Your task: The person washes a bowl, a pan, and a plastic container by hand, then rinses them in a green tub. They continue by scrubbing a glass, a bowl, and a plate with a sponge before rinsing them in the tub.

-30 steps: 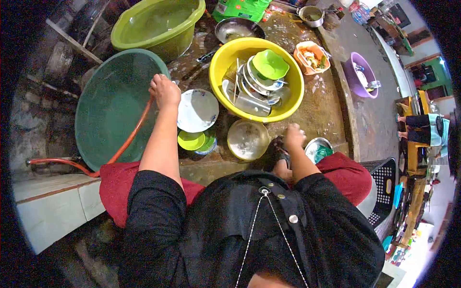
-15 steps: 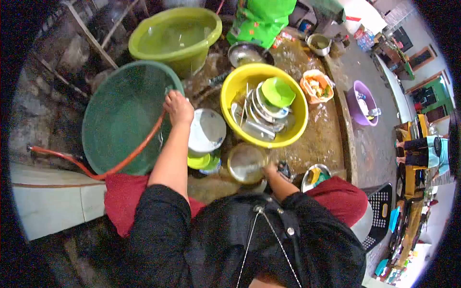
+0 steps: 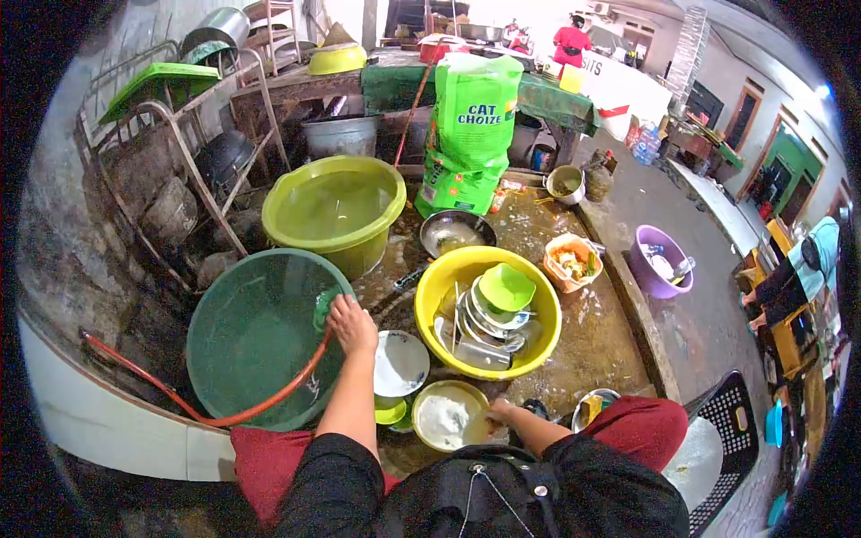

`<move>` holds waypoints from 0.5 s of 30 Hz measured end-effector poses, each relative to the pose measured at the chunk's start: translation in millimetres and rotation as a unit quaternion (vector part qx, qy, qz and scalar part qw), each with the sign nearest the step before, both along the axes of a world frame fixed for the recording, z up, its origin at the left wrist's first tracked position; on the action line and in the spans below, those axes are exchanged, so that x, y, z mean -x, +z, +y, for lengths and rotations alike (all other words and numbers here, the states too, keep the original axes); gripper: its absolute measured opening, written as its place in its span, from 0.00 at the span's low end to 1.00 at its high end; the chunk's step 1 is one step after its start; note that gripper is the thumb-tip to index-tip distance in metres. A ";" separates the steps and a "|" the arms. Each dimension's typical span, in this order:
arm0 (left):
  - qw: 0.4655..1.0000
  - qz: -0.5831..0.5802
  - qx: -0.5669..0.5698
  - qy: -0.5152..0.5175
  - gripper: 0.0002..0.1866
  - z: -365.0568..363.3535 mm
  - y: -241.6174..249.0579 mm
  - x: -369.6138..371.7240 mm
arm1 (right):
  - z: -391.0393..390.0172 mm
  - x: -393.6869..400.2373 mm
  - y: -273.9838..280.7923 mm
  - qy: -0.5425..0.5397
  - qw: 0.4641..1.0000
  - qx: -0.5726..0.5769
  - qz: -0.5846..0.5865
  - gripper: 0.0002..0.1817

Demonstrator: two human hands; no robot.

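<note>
My left hand (image 3: 352,325) is closed around the end of an orange hose (image 3: 285,392) at the right rim of the large dark green basin (image 3: 256,336). Something light green lies beside its fingers, inside the rim. Low in the middle, my right hand (image 3: 502,414) grips the right edge of a round pale bowl (image 3: 450,416) with whitish contents; its fingertips are partly hidden. Between the hands stands a white bowl (image 3: 401,363) over lime green bowls (image 3: 389,411). The yellow basin (image 3: 489,359) holds stacked plates, cutlery and a green bowl (image 3: 507,287).
An olive basin of water (image 3: 336,208), a frying pan (image 3: 456,235) and a green bag (image 3: 473,134) stand behind. To the right are an orange container (image 3: 572,262), a purple basin (image 3: 662,262), a black crate (image 3: 731,439) and a raised edge (image 3: 628,300). Two people are farther off.
The view has tilted up, showing more of the background. Both hands stay at the hose and the pale bowl. White contents now show clearly in that bowl, and a light green item shows by my left hand.
</note>
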State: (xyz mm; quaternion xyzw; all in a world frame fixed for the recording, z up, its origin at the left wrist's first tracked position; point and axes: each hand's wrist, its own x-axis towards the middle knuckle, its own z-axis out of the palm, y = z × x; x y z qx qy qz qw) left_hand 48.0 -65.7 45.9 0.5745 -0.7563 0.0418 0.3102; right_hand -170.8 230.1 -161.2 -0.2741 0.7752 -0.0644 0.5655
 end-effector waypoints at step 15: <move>0.839 0.263 -0.385 -0.282 0.13 39.2 -118.1 47.5 | -116.4 59.1 117.4 -0.238 0.893 0.274 -0.264 0.15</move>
